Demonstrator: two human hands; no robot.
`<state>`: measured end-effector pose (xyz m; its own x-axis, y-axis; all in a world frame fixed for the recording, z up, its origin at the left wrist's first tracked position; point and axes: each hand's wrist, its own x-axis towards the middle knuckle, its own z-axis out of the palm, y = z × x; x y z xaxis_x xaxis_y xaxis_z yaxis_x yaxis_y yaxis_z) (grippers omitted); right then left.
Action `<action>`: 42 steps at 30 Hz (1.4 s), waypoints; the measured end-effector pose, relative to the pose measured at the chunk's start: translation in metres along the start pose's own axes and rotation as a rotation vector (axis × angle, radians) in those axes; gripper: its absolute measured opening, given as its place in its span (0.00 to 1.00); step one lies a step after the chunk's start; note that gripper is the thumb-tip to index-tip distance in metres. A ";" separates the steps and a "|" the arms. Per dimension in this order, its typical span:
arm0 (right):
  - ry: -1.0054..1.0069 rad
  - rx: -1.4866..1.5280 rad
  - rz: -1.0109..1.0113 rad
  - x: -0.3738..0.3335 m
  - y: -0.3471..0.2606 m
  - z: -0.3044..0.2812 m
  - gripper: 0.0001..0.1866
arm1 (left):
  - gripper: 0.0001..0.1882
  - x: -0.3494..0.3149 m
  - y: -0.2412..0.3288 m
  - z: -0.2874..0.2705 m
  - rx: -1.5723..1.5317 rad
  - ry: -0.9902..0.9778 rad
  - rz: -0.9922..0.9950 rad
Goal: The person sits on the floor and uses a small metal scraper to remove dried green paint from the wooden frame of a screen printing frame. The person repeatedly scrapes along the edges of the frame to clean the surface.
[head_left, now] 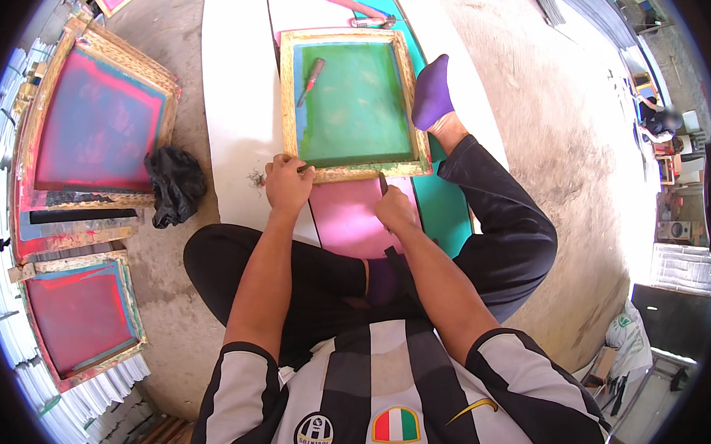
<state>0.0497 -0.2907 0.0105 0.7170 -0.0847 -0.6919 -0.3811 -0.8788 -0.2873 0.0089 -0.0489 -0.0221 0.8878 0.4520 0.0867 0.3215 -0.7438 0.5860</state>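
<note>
Frame: green-meshed frame (353, 173), flat on the boards (347, 218) before the sitter.
Left hand: left hand (288, 185) curled at the near-left corner; cannot tell what it pinches.
Right hand: right hand (396, 211) gripping a dark tool (383, 184), tip at the near rail.
On the mesh: screwdriver (311, 81), in the way.
Far side: red rod (354, 4).
Right rail: socked foot (433, 95) close beside.
Left floor: black bag (176, 186) against a pink-blue screen (101, 122); red screen (78, 317) nearer.
</note>
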 end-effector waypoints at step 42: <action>-0.291 0.497 -0.391 0.000 0.034 0.005 0.07 | 0.10 -0.009 0.032 -0.014 -0.053 -0.008 0.504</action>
<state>0.0341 -0.3180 -0.0028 0.6973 0.3845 -0.6049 -0.3984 -0.4936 -0.7731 0.0066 -0.0695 0.0068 0.9309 0.0397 0.3632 -0.1643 -0.8424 0.5132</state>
